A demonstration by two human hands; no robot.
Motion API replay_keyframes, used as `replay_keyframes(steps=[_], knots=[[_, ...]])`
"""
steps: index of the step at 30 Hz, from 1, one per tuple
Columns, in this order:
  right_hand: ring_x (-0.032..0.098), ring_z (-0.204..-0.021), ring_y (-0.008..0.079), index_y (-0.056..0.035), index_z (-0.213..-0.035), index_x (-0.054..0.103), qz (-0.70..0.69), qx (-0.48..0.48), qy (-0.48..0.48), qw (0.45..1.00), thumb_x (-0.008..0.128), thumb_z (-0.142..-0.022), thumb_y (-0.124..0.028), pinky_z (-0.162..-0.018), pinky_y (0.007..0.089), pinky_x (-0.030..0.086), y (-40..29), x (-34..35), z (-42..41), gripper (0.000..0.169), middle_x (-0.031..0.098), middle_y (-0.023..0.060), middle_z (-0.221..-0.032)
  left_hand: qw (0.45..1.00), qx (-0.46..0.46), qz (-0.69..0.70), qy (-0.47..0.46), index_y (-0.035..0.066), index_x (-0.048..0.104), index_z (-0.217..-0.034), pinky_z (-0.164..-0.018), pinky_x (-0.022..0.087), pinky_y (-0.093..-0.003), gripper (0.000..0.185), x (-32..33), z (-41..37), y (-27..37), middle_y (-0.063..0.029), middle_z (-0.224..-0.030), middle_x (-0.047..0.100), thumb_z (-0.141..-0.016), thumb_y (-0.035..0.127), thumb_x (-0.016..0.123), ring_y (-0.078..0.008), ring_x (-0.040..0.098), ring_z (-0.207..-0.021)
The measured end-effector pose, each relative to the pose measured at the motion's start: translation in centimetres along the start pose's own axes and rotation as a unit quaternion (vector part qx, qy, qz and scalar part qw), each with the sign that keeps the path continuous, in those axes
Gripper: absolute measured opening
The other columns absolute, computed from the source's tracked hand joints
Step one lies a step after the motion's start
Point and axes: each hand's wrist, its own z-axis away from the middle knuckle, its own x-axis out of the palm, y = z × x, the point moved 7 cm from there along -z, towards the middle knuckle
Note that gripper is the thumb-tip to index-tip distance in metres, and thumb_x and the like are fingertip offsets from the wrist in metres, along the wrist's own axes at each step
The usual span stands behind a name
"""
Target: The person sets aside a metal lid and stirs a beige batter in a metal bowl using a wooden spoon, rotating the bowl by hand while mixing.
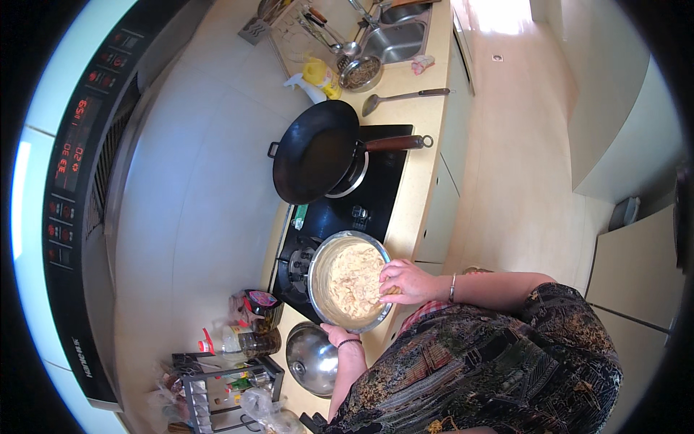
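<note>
A steel mixing bowl [320, 271] of thick, pale, lumpy batter [355, 279] is tilted over the near end of the hob. My left hand [337, 333] grips its lower rim. At the bowl's right side, the fingers of my right hand [404, 282] close around a light-brown utensil [391, 292], mostly hidden by the fingers; its kind is unclear. Beside my left hand a domed steel lid [312, 361] rests on the counter. A black wok [317, 152] with a wooden handle [393, 143] sits on the far burner.
A spatula [401, 97] lies beyond the wok, near a steel bowl of dark contents [360, 74] and the sink [398, 40]. Bottles [252, 342] and a black rack [233, 385] stand along the wall side. The range hood [70, 217] overhangs the hob [347, 217].
</note>
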Motion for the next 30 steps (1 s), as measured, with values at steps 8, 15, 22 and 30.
replay_keyframes(steps=[8,15,22,30], knots=[[0.049,-0.102,0.0249,-0.0084,-0.084,0.068,0.019,-0.021,-0.007,1.0,0.066,-0.077,-0.034,-0.091,0.0379,0.037,-0.2,0.2,0.0,0.027,0.056,0.0071,-0.096,0.999,0.015,0.023,-0.016,0.002,0.033,-0.136,-0.106,0.027,-0.0349,0.068,0.1,-0.6,-0.2,-0.0086,-0.14,0.035,-0.093,0.055,0.021,-0.0237,0.035,-0.127],[0.042,-0.114,0.0323,-0.0072,-0.103,0.061,0.058,-0.012,0.029,0.998,0.073,-0.07,-0.033,-0.096,0.0404,0.036,0.3,-0.5,0.5,0.043,0.047,0.0145,-0.116,0.999,0.027,0.039,-0.006,0.0,0.04,-0.13,-0.103,0.033,-0.0335,0.069,-0.2,-0.8,-0.4,-0.0098,-0.135,0.043,-0.093,0.055,0.025,-0.0238,0.043,-0.121],[0.037,-0.12,0.0343,-0.0086,-0.12,0.049,0.059,0.054,-0.01,0.997,0.074,-0.07,-0.032,-0.1,0.0416,0.034,1.6,-1.0,1.5,0.061,0.041,0.0176,-0.125,0.997,0.036,-0.004,0.073,-0.004,0.044,-0.124,-0.099,0.037,-0.0325,0.072,-0.1,0.1,0.2,-0.011,-0.128,0.049,-0.091,0.058,0.031,-0.0225,0.047,-0.115],[0.061,-0.079,0.0329,-0.0063,-0.099,0.061,0.05,0.341,-0.093,0.934,0.057,-0.083,-0.034,-0.072,0.0436,0.049,8.6,-0.3,14.8,0.032,0.063,0.0161,-0.083,0.998,0.064,0.011,0.004,-0.004,0.04,-0.128,-0.102,0.033,-0.0367,0.084,1.5,1.0,0.8,-0.0117,-0.134,0.043,-0.085,0.068,0.033,-0.0247,0.042,-0.12]])
